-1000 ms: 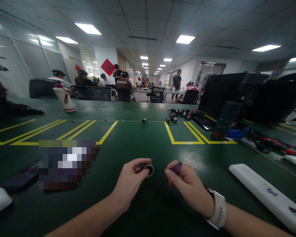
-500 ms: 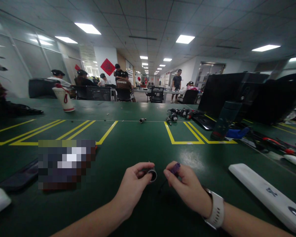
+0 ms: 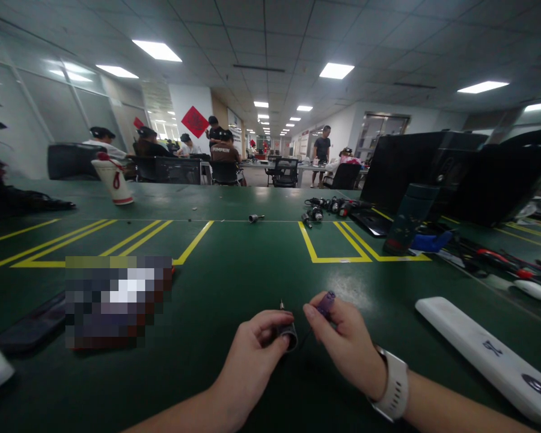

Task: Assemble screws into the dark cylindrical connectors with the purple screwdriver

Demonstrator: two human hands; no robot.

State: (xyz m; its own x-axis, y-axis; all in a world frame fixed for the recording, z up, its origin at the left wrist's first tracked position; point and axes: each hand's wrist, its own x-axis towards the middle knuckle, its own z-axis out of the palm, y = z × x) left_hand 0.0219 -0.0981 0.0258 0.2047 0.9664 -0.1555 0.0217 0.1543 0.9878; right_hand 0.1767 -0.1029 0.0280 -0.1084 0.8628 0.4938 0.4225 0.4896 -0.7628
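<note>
My left hand (image 3: 255, 355) is closed around a small hollow metal cylinder (image 3: 291, 340) with a thin shaft sticking up from its far end. The cylinder's dark round opening faces toward me. Just to its right, my right hand (image 3: 349, 346) pinches a small purple piece (image 3: 327, 302) between thumb and fingers. A thin dark wire hangs below those fingertips; where it joins the purple piece is hidden. The two held things are close together but apart, above the green table (image 3: 234, 282).
A similar metal cylinder (image 3: 253, 219) lies farther back. Several motor-like metal parts (image 3: 315, 213) sit near the dark bottle (image 3: 410, 219). A long white device (image 3: 482, 355) lies at right, a blurred-out object (image 3: 121, 307) at left. A white cup (image 3: 115, 180) stands behind.
My left hand has moved slightly right and nearer, tilting the metal cylinder so its shaft shows more. My right hand has shifted slightly right, still holding the purple piece.
</note>
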